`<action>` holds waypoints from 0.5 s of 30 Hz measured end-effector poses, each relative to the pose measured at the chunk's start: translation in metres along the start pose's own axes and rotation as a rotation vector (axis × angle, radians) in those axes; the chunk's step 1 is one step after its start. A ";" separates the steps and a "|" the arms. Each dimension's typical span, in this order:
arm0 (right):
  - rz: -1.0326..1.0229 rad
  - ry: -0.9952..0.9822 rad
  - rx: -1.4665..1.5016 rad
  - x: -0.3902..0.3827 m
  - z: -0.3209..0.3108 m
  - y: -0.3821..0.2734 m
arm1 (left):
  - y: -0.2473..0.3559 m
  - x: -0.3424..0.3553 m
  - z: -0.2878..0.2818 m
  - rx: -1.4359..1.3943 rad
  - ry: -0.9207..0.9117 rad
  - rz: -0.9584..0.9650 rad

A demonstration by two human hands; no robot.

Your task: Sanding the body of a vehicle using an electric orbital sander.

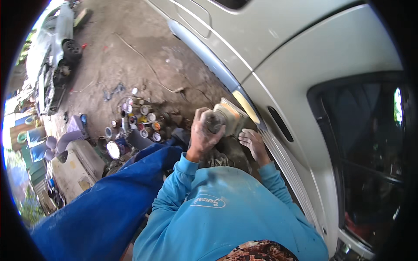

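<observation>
My left hand [202, 135] is wrapped round the dark, rounded end of what looks like a palm sander [230, 116], dusty and cream-coloured with a square base. That base is close beside the silver vehicle [300, 56]; whether it touches cannot be told. Along the vehicle's lower edge runs a blue-grey strip [204, 54] that ends in a pale yellow patch [246, 105]. My right hand [254, 145] hovers near this lower edge, fingers stretched out and nothing in them. Whitish dust covers both hands.
Several paint cans [141, 117] cluster on the dirt ground at left. A blue tarp [104, 195] spreads beside my left arm. A cord [152, 67] crosses the ground. Farther off stand a cream panel-like piece [76, 167] and a partly dismantled car [54, 56].
</observation>
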State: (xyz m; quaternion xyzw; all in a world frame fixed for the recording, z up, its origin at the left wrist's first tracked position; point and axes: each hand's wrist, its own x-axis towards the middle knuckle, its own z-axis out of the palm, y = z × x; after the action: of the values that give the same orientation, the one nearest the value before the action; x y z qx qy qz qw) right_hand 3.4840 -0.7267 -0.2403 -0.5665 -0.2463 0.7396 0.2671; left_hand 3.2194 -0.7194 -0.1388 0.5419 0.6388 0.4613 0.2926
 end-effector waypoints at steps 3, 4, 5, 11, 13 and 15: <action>0.082 -0.084 0.068 -0.002 -0.002 0.013 | 0.000 -0.007 0.007 -0.047 0.050 -0.092; 0.094 -0.069 0.020 -0.002 0.000 0.019 | -0.003 -0.010 0.010 -0.003 0.050 -0.057; 0.129 -0.026 -0.037 0.000 0.002 0.024 | -0.008 -0.011 0.013 0.037 0.057 -0.006; 0.161 0.021 -0.028 0.008 0.019 0.051 | -0.055 -0.029 0.055 -0.105 0.168 -0.193; 0.147 0.050 0.178 0.006 0.024 0.051 | -0.067 -0.037 0.073 -0.239 0.228 -0.373; 0.129 0.034 0.167 0.001 0.028 0.044 | -0.077 -0.038 0.086 -0.260 0.252 -0.370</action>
State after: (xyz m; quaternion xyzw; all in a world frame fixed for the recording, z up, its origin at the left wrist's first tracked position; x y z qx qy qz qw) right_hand 3.4518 -0.7604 -0.2636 -0.5693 -0.1423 0.7635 0.2695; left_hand 3.2715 -0.7318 -0.2481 0.3117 0.6940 0.5418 0.3573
